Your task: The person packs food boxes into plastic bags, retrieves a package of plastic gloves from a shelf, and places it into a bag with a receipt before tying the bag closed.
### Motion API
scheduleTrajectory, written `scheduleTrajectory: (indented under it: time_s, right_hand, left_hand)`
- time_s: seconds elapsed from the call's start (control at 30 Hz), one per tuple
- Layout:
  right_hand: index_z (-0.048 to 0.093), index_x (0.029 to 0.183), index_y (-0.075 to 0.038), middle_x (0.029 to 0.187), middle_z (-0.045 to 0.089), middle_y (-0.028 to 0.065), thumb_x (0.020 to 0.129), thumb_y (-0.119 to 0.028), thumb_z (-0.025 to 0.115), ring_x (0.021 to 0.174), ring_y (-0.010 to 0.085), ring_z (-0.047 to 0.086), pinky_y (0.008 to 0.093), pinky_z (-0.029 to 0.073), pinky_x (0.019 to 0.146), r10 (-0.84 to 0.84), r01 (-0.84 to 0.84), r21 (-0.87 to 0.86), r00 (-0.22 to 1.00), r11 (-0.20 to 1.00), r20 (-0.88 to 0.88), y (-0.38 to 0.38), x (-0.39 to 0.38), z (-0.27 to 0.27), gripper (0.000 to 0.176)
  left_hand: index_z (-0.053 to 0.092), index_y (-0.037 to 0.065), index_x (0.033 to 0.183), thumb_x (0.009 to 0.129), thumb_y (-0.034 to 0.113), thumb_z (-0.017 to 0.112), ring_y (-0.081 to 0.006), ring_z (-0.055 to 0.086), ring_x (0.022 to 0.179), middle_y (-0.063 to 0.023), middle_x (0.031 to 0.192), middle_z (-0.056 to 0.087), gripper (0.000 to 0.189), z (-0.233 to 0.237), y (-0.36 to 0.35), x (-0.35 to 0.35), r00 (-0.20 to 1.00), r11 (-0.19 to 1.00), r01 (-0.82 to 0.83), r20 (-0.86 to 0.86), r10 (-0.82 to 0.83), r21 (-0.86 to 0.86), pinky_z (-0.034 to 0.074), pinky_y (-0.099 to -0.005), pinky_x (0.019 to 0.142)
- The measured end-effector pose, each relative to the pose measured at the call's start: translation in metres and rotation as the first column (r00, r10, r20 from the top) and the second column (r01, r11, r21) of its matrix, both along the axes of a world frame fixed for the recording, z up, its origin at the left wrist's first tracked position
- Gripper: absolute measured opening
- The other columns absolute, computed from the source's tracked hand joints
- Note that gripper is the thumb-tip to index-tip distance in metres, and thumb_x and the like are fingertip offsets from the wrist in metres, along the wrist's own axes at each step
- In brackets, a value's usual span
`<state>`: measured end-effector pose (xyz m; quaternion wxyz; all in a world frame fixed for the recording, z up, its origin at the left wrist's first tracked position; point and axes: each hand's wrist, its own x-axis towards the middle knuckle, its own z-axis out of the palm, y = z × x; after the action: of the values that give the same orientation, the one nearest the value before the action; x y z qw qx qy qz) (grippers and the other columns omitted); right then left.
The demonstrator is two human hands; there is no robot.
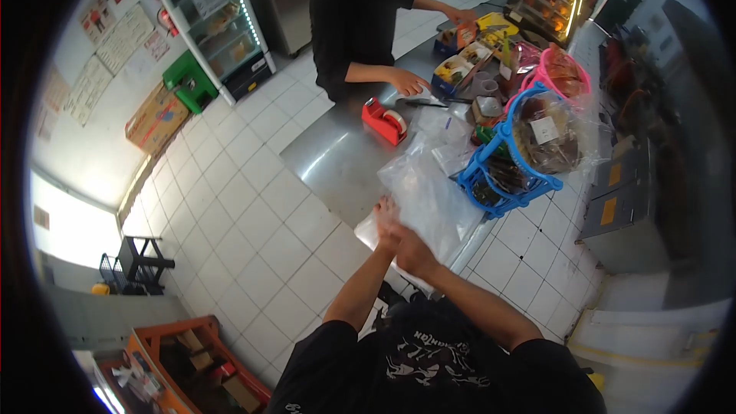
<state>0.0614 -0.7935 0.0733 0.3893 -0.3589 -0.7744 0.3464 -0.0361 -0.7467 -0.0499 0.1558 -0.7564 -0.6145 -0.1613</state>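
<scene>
My left hand [386, 218] is over the near edge of a stack of clear plastic bags [429, 188] on the steel table [330, 157]. Its fingers look stretched out, pointing away from me. Against it, my right hand [415, 252] is curled, with its fingers towards the left palm. What the right fingers hold, if anything, is hidden. Beyond the bags stands a red tape dispenser [383, 121] with a roll of tape.
A blue basket [502, 149] with packets stands on the table's right side, near a pink basket [563, 73]. A co-worker in black [353, 31] reaches across the far end towards food boxes [462, 65]. An orange shelf [192, 364] is at lower left.
</scene>
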Motion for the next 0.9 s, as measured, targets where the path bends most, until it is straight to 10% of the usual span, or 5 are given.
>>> scheduleTrajectory:
  time_s: [0.33,0.43,0.57,0.77,0.9]
  right_hand:
    - [0.04,0.139,0.002,0.136,0.046,0.0213,0.073,-0.021,0.07,0.125,0.0363,0.044,0.0477,0.034,0.101,-0.462,0.442,0.169,0.725,0.881,0.511,-0.009,0.005,-0.007,0.076]
    - [0.031,0.145,0.003,0.139,0.043,0.0194,0.071,-0.033,0.075,0.129,0.0327,0.04,0.0485,0.032,0.101,-0.387,0.385,0.109,0.782,0.916,0.489,0.003,0.015,-0.042,0.093]
    - [0.031,0.144,0.002,0.137,0.046,0.0185,0.07,-0.044,0.08,0.127,0.0311,0.044,0.0475,0.035,0.098,-0.386,0.448,0.003,0.765,0.894,0.515,0.009,0.011,-0.046,0.1]
    - [0.035,0.142,0.004,0.138,0.046,0.0179,0.067,-0.061,0.078,0.13,0.0298,0.041,0.047,0.034,0.101,-0.251,0.387,-0.072,0.718,0.919,0.649,0.011,0.023,-0.062,0.108]
    - [0.036,0.142,0.005,0.139,0.045,0.016,0.069,-0.064,0.075,0.131,0.0305,0.04,0.0468,0.033,0.106,-0.268,0.372,0.004,0.66,0.928,0.702,0.007,0.015,-0.068,0.108]
  left_hand:
    - [0.062,0.004,0.103,0.085,0.017,0.059,-0.0306,0.057,0.104,-0.0179,0.112,0.062,0.022,0.025,0.003,-0.007,0.9,0.925,0.344,0.337,-0.276,-0.161,0.042,-0.0429,0.09]
    - [0.056,0.001,0.098,0.09,0.006,0.061,-0.0287,0.064,0.063,-0.0138,0.079,0.065,0.01,0.026,0.013,-0.011,0.471,0.922,0.344,0.882,-0.004,-0.179,0.052,-0.036,0.06]
    - [0.055,-0.001,0.094,0.095,0.002,0.056,-0.0182,0.064,0.067,-0.0083,0.076,0.063,0.003,0.043,0.024,-0.015,0.088,0.885,0.425,0.982,0.17,-0.191,0.051,-0.0301,0.062]
    - [0.05,0.007,0.084,0.094,-0.004,0.056,-0.0094,0.05,0.074,-0.0022,0.079,0.055,0.016,0.155,0.027,-0.049,-0.23,0.947,0.258,0.964,-0.133,0.192,0.043,-0.023,0.07]
    - [0.041,0.009,0.105,0.098,0.003,0.056,-0.0074,0.048,0.075,-0.0016,0.085,0.054,0.018,0.36,-0.001,-0.086,-0.084,0.915,0.278,0.956,-0.28,0.292,0.04,-0.0218,0.065]
